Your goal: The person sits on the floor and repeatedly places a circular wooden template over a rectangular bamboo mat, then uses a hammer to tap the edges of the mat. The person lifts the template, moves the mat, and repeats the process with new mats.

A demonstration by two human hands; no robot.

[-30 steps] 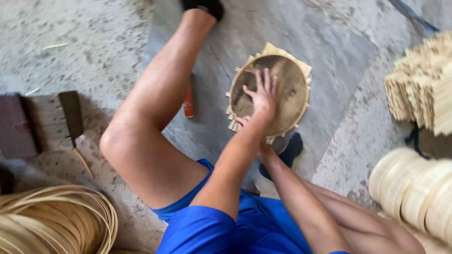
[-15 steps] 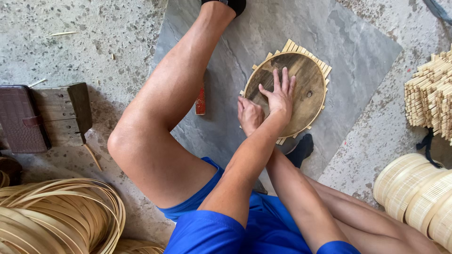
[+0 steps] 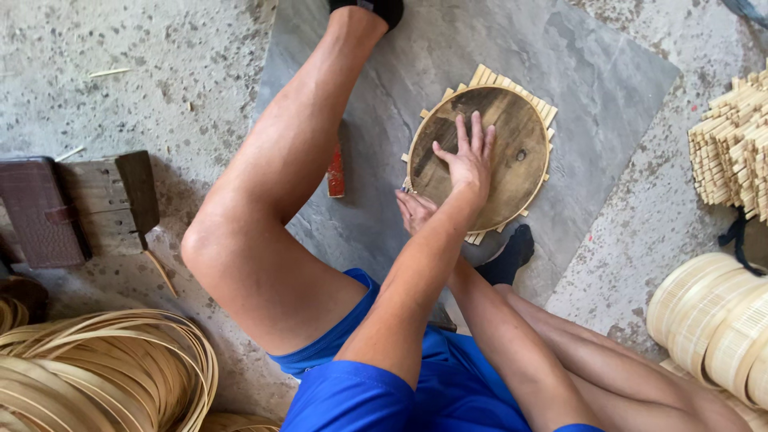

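hands press a round wooden disc on a woven bamboo mat

head view: a person sits on the floor with legs spread, looking down at a grey slate slab [image 3: 608,72]. on the slab lies a woven bamboo mat [image 3: 490,78], and a round wooden disc [image 3: 516,140] lies flat on top of it. the mat's strip ends stick out all around the disc.

the left hand [image 3: 466,160] lies flat on the disc with its fingers spread wide, pressing down. it grips nothing. the right hand [image 3: 416,210] is at the near-left rim of the disc, half hidden under the left arm. its fingers look curled at the mat's edge, but i cannot tell if it holds something.

a small red tool [image 3: 336,170] lies on the slab just beside the left leg. a wooden block [image 3: 108,200] sits on the concrete floor to the left. a coil of bamboo strips [image 3: 104,368] lies at the bottom left. round bamboo hoops [image 3: 712,320] are stacked at the right, and a bundle of bamboo slats [image 3: 732,152] lies above them.

the step looks like holding the disc steady while the mat's edge is worked around it. the next move needs the disc to stay still and centred.
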